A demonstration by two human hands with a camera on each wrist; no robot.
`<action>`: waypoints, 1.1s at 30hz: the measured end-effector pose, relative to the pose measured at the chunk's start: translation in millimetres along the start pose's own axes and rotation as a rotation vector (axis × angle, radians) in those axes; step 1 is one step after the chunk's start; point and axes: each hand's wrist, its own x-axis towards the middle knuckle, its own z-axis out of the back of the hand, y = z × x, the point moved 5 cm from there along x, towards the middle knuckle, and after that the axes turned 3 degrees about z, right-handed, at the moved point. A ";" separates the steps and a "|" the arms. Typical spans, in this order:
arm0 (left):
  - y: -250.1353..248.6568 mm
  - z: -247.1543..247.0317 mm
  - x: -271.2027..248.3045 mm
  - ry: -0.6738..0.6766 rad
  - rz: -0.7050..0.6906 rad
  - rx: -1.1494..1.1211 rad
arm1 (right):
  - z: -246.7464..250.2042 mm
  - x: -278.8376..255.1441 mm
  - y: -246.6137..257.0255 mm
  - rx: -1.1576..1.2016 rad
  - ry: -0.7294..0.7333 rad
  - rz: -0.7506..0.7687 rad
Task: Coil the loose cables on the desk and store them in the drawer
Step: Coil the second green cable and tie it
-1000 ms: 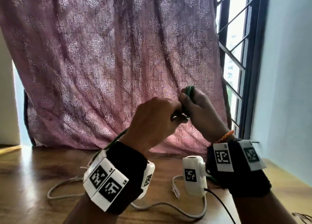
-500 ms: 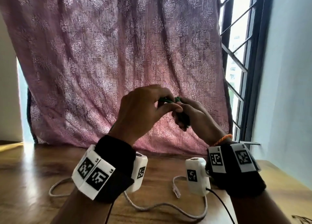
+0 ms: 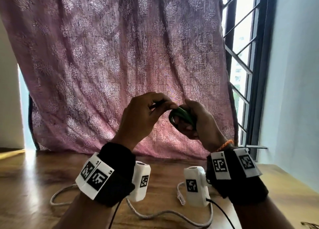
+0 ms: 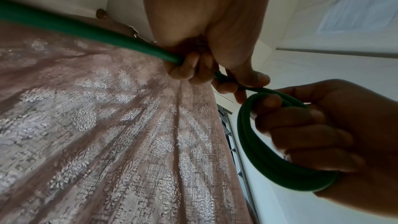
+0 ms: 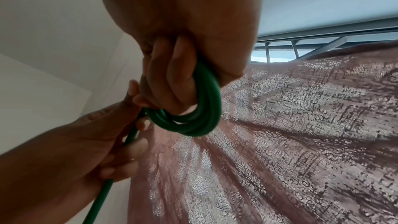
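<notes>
The green cable (image 3: 182,114) is held up in the air above the desk (image 3: 34,185), several loops of it wound round the curled fingers of the right hand (image 3: 198,123). The left hand (image 3: 141,114) pinches the free strand just beside the coil, thumb against fingertips. A white cable (image 3: 162,213) lies loose on the desk below, before a pink curtain (image 3: 112,56).

Head camera looks forward over the surface (image 3: 34,185) at the curtain (image 3: 120,56). Both wrist cameras tilt upward, tight behind the fingers (image 4: 193,69), sharing that curtain and the green cable (image 5: 200,108).
</notes>
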 end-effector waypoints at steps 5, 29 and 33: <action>5.1 -12.6 1.9 0.071 0.096 -0.198 | 4.6 -6.0 13.1 -0.014 -0.084 0.048; 9.0 -39.3 -13.3 0.258 0.215 0.110 | 22.9 -1.0 -1.9 -0.359 -0.181 -0.238; 11.4 -45.2 -13.7 0.268 0.192 0.161 | 18.1 -2.3 -7.5 -0.260 -0.213 -0.335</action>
